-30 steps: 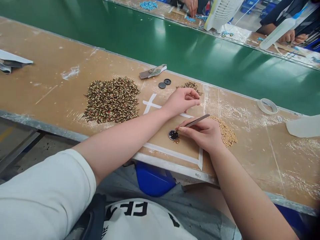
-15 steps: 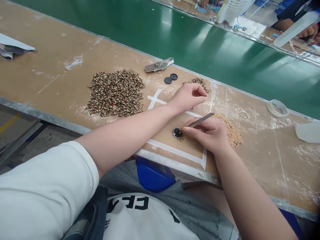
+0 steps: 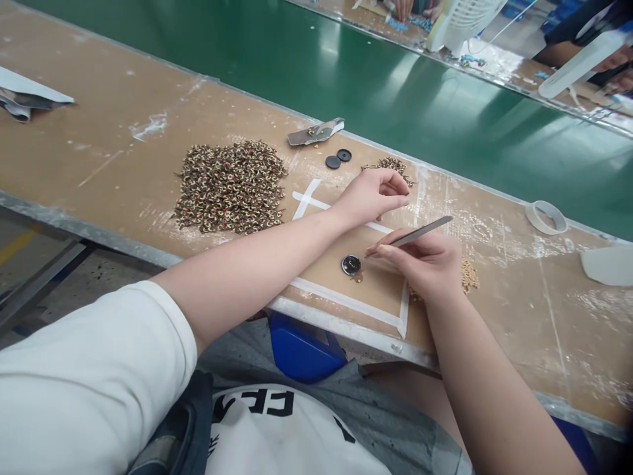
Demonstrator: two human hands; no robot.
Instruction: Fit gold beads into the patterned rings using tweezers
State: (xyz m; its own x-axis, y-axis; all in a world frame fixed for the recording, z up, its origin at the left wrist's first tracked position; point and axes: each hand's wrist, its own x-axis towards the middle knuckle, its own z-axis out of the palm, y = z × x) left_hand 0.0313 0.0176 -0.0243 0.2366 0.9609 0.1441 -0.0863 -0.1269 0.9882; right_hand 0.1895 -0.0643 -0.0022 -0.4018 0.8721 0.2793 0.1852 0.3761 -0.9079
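My right hand (image 3: 428,260) is closed around metal tweezers (image 3: 425,229), their tips a little to the right of a small round black dish (image 3: 351,265). Small bits lie in the dish, too tiny to name. Farther back, my left hand (image 3: 373,194) is closed with thumb and fingertips together; whatever they pinch is too small to make out. Just behind that hand spreads a small heap of dark and cream pieces (image 3: 393,165). Tiny tan pieces (image 3: 469,276) lie to the right of my right hand, which partly covers them.
A large pile of similar dark and cream pieces (image 3: 230,188) sits left. Two black discs (image 3: 333,161) and a folded scrap (image 3: 316,132) lie behind. A tape roll (image 3: 546,217) is at right. White tape strips (image 3: 351,307) mark the worktable (image 3: 509,310). Other people's hands show across the green belt (image 3: 277,59).
My right hand has drawn the tweezers out of the black dish and shifted right, covering more of the tan pieces. My left hand stays almost where it was.
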